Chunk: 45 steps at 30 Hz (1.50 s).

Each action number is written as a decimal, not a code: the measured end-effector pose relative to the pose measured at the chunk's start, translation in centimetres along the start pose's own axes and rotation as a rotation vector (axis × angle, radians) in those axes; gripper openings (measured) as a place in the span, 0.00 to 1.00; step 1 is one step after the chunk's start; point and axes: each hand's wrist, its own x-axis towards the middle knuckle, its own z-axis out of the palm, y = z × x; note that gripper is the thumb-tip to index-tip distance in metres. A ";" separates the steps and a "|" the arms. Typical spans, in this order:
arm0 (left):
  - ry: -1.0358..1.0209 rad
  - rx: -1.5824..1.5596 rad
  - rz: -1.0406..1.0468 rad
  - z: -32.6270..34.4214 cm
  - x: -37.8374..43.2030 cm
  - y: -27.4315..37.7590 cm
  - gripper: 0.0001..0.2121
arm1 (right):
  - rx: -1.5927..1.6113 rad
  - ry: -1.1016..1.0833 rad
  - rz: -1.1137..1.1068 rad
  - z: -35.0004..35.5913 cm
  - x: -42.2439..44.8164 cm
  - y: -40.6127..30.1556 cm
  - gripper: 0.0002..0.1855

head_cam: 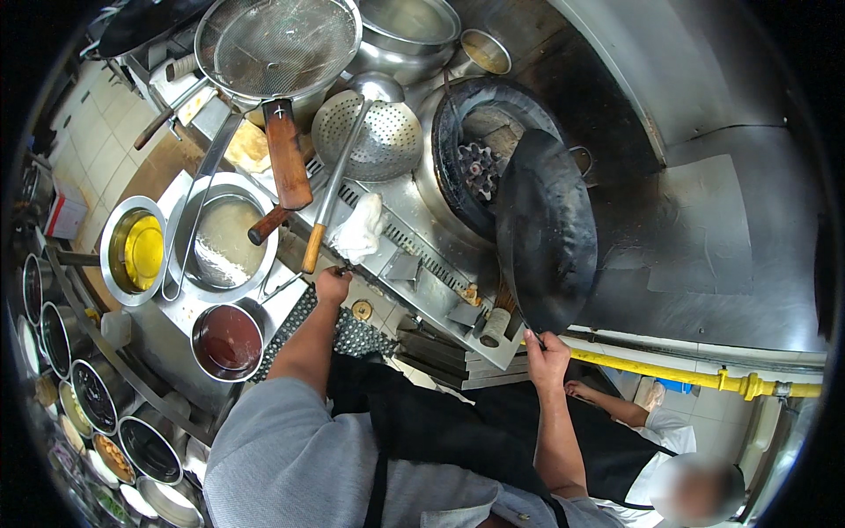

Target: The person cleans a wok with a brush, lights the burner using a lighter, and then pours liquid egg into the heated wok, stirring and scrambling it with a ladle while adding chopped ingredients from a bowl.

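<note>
My right hand [548, 362] grips the near edge or short handle of a black wok [548, 231]. The wok is steeply tilted at the right side of the round burner [476, 170], whose metal burner head is exposed with no flame visible. At the front edge of the metal range, my left hand [333, 285] is closed around a small dark knob or lever, mostly hidden by the fingers. Just above it lie a white cloth [360, 229] and the wooden-handled ladle [343, 162], whose bowl rests over a perforated metal strainer [367, 135].
A wire-mesh strainer [277, 46] covers a pot at the top. Metal bowls hold yellow oil [142, 254], cloudy liquid [228, 241] and red-brown sauce [230, 343]. A bamboo brush [496, 323] lies by the wok. Another person [634, 429] is at lower right, near a yellow pipe [660, 371].
</note>
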 end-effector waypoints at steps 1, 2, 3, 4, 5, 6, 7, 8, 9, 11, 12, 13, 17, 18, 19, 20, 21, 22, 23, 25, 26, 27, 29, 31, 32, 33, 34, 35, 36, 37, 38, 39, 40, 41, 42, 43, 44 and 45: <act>0.000 0.000 0.000 0.0 0.1 0.1 0.16 | 0.000 0.000 0.000 0.0 0.1 0.1 0.18; -0.030 0.013 -0.012 0.0 0.3 0.1 0.17 | -0.004 -0.001 -0.014 0.0 0.1 0.2 0.18; -0.062 0.028 -0.025 -0.1 0.3 0.3 0.17 | -0.008 -0.004 -0.026 0.0 0.1 0.3 0.18; -0.063 0.029 -0.026 -0.2 0.3 0.3 0.17 | -0.009 -0.005 -0.024 0.0 0.0 0.3 0.18; -0.077 0.001 -0.060 -0.3 0.3 0.4 0.17 | 0.006 -0.007 -0.009 0.1 -0.1 0.3 0.18; -0.088 -0.029 -0.095 -0.3 0.3 0.5 0.17 | 0.021 -0.008 0.004 0.1 0.0 0.3 0.18; -0.088 -0.031 -0.094 -0.3 0.1 0.5 0.17 | 0.020 -0.008 0.002 0.1 0.0 0.4 0.18; -0.073 -0.022 -0.071 -0.3 -0.1 0.5 0.18 | 0.022 -0.015 0.002 0.1 0.0 0.6 0.17; -0.058 -0.013 -0.048 -0.3 -0.3 0.4 0.19 | 0.025 -0.022 0.002 0.1 0.0 0.7 0.17; -0.042 -0.042 -0.027 0.0 -0.2 0.1 0.20 | 0.030 -0.019 0.001 0.0 0.0 0.7 0.17; -0.024 -0.071 -0.007 0.2 -0.2 -0.1 0.21 | 0.036 -0.017 -0.003 0.0 0.0 0.6 0.17; -0.024 -0.074 -0.008 0.4 -0.1 -0.3 0.21 | 0.034 -0.017 -0.005 0.0 0.0 0.6 0.17; 0.028 -0.054 0.000 0.5 -0.2 -0.1 0.22 | 0.019 -0.002 -0.010 0.1 0.0 0.5 0.18; 0.019 -0.044 -0.009 0.2 -0.2 0.1 0.23 | 0.019 0.000 -0.007 0.1 0.0 0.5 0.18; 0.021 -0.045 -0.009 0.3 -0.1 -0.1 0.23 | 0.019 0.000 -0.008 0.1 0.0 0.6 0.18; 0.012 -0.060 -0.029 0.4 -0.1 -0.2 0.21 | 0.007 -0.004 -0.013 0.1 0.0 0.8 0.18; 0.001 -0.073 -0.048 0.2 -0.1 0.0 0.20 | -0.005 -0.007 -0.014 0.1 0.0 0.9 0.18; 0.001 -0.072 -0.047 0.1 -0.2 0.2 0.20 | -0.005 -0.007 -0.013 0.1 0.0 0.9 0.18; 0.001 -0.078 -0.044 0.0 -0.4 0.5 0.18 | 0.000 -0.005 -0.016 0.2 0.0 0.8 0.18; 0.002 -0.084 -0.041 -0.2 -0.6 0.9 0.17 | 0.007 -0.003 -0.022 0.2 0.0 0.9 0.18; -0.002 -0.083 -0.052 -0.3 -0.5 0.9 0.16 | 0.018 0.007 -0.023 0.3 -0.1 1.1 0.18; -0.008 -0.081 -0.063 -0.4 -0.6 1.0 0.16 | 0.028 0.015 -0.023 0.4 -0.1 1.2 0.18; -0.021 -0.059 -0.063 -0.5 -0.6 1.3 0.18 | 0.030 0.008 -0.018 0.2 -0.1 1.0 0.17; -0.034 -0.036 -0.065 -0.5 -0.6 1.2 0.20 | 0.033 -0.001 -0.012 0.2 -0.1 0.9 0.17; -0.011 -0.035 -0.057 -0.4 -0.6 1.0 0.18 | 0.024 -0.005 -0.014 0.2 -0.1 0.9 0.17; 0.013 -0.037 -0.049 -0.2 -0.5 0.8 0.16 | 0.016 -0.008 -0.017 0.2 -0.1 0.9 0.17; 0.013 -0.037 -0.050 -0.1 -0.3 0.6 0.16 | 0.016 -0.008 -0.017 0.2 -0.1 0.8 0.17; 0.005 -0.017 -0.058 -0.1 -0.1 0.4 0.18 | 0.013 -0.012 0.001 0.2 -0.1 0.8 0.17; -0.003 0.002 -0.066 0.0 0.0 0.3 0.20 | 0.009 -0.015 0.018 0.3 -0.1 0.8 0.17; -0.001 0.001 -0.066 0.1 0.1 0.1 0.20 | 0.009 -0.016 0.017 0.3 -0.1 0.7 0.17; 0.008 -0.016 -0.067 0.2 0.1 -0.1 0.20 | 0.009 -0.013 0.010 0.3 0.0 0.7 0.17; 0.013 -0.031 -0.065 0.1 0.1 0.2 0.20 | 0.009 -0.009 0.008 0.3 0.0 0.7 0.17; 0.011 -0.029 -0.064 0.0 -0.1 0.5 0.20 | 0.009 -0.008 0.011 0.3 -0.1 0.7 0.17; 0.000 -0.024 -0.064 -0.1 -0.2 0.7 0.20 | 0.015 -0.011 0.016 0.3 -0.2 0.7 0.17; -0.007 -0.021 -0.065 -0.4 -0.4 1.1 0.20 | 0.022 -0.014 0.018 0.3 -0.2 0.7 0.17; -0.007 -0.023 -0.064 -0.5 -0.4 1.1 0.20 | 0.022 -0.012 0.016 0.3 -0.2 0.7 0.17; -0.001 -0.005 -0.068 -0.5 -0.4 1.2 0.20 | 0.025 -0.012 0.015 0.4 -0.2 0.9 0.17; 0.007 0.011 -0.074 -0.5 -0.4 1.2 0.20 | 0.028 -0.012 0.012 0.4 -0.2 0.9 0.17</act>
